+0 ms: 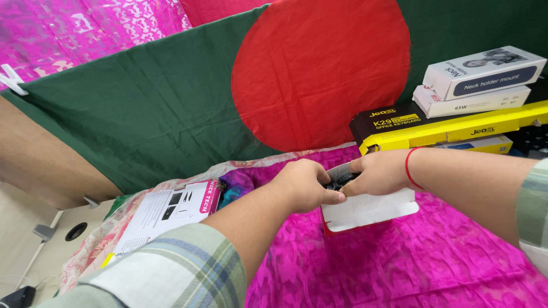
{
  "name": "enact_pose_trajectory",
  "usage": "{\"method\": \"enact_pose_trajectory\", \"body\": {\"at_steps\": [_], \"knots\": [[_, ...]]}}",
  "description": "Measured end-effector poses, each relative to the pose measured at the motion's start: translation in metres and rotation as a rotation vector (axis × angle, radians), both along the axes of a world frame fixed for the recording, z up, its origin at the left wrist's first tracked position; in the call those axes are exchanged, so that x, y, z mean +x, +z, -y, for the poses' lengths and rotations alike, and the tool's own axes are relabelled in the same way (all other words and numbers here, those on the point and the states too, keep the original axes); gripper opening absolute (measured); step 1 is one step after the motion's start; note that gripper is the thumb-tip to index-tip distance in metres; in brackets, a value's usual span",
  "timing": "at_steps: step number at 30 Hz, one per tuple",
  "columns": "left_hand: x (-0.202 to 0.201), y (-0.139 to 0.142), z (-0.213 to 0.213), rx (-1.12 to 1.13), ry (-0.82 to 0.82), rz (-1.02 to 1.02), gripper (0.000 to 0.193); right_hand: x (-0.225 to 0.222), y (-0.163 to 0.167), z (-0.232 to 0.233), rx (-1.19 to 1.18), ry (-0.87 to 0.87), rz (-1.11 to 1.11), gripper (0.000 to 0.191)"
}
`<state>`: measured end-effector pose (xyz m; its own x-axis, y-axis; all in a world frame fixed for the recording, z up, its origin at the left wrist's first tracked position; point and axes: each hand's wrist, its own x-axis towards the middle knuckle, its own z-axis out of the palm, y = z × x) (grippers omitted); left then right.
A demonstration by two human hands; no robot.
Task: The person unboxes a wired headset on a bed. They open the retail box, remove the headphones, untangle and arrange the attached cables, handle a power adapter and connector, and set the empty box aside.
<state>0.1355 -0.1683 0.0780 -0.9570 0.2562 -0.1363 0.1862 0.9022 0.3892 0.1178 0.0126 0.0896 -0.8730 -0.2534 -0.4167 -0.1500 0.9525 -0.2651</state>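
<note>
My left hand (pixel 302 185) and my right hand (pixel 378 173) meet over an open white box (pixel 365 211) that lies on the bright pink cloth (pixel 399 256). Both hands grip a small dark object (pixel 341 180) just above the box; most of it is hidden by my fingers. A red thread circles my right wrist. The box's white flap points toward me and a red edge shows at its lower left corner.
A white and pink box (pixel 171 212) lies at the left on the cloth. At the back right is a stack of boxes: a long black and yellow one (pixel 445 128) with two white boxes (pixel 482 71) on top. A green cloth with a red disc (pixel 171 102) hangs behind.
</note>
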Motion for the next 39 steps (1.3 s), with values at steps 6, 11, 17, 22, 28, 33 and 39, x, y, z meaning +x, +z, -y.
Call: {"method": "enact_pose_trajectory", "body": {"at_steps": [6, 11, 17, 22, 28, 33, 39], "knots": [[0.008, 0.001, 0.001, 0.073, 0.029, -0.003, 0.063, 0.001, 0.006, 0.0, -0.126, 0.003, 0.144, 0.074], [0.013, -0.002, 0.009, 0.201, 0.018, -0.015, 0.08, 0.002, 0.008, 0.001, -0.061, -0.011, 0.168, 0.076], [0.023, -0.015, 0.014, 0.272, -0.153, 0.034, 0.093, 0.009, 0.008, 0.002, -0.2, -0.079, 0.325, 0.064], [0.039, -0.023, 0.008, 0.227, -0.186, 0.011, 0.106, 0.013, 0.004, -0.005, -0.229, -0.063, 0.352, 0.065], [0.054, -0.022, 0.002, 0.265, -0.117, -0.028, 0.087, 0.024, -0.007, -0.013, -0.396, -0.038, 0.32, 0.06], [0.058, -0.017, 0.002, 0.438, -0.117, -0.038, 0.076, 0.033, 0.006, -0.021, -0.362, 0.134, 0.042, 0.052], [0.054, -0.012, 0.002, 0.467, -0.11, -0.093, 0.069, 0.042, 0.02, -0.023, -0.261, 0.211, -0.177, 0.045]]}}
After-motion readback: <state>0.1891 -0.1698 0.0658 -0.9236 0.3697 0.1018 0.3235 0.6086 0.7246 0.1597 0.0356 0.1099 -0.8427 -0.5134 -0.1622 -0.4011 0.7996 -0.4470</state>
